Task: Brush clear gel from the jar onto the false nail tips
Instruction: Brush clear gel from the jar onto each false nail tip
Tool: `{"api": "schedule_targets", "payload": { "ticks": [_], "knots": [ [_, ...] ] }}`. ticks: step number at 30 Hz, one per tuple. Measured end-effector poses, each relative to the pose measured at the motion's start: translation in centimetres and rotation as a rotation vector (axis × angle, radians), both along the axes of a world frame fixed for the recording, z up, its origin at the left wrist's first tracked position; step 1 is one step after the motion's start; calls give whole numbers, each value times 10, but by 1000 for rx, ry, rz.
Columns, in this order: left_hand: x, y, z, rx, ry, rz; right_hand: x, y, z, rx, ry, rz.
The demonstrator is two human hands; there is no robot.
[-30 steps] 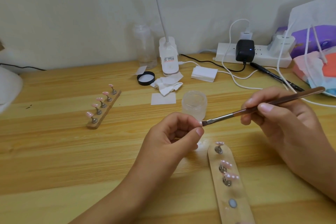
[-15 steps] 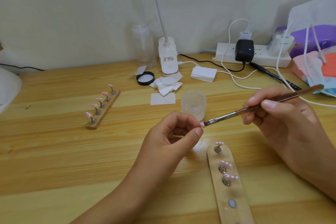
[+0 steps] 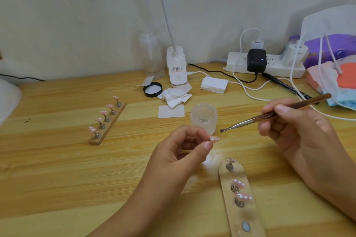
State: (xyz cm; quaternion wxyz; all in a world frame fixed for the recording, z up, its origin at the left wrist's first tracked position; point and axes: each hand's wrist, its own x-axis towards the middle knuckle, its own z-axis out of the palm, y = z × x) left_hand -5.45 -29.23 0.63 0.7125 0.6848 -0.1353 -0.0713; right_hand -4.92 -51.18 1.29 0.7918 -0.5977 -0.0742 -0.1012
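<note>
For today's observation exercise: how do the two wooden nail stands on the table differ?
The far stand carries five pink tips; the near stand shows three, plus a bare metal disc. The far stand lies whole in view; the near stand runs off the bottom edge. Both are wooden strips holding tips on metal pegs.

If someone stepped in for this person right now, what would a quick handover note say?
Left hand pinches one pink nail tip over the table.
Right hand holds the brush, bristles just clear of that tip, beside the open jar.
Near holder carries three tips, one bare spot showing; far holder carries five.
Done: cannot tell which tips are coated.
Left: gel the held tip, reseat it, then the rest.
</note>
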Motion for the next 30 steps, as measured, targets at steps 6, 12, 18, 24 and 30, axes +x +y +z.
{"api": "schedule_targets", "payload": {
  "ticks": [6,12,18,24,30],
  "knots": [
    [0,1,0,-6,1,-13,-1,2,-1,-54,4,13],
    [1,0,-1,-15,8,-9,-2,1,1,-16,23,-4],
    [1,-1,1,-35,25,1,-3,1,0,-51,48,25],
    [0,1,4,-46,37,-13,-2,0,1,1,52,10],
    [-2,1,5,-3,23,-46,-1,2,1,15,41,38]
  ]
}}
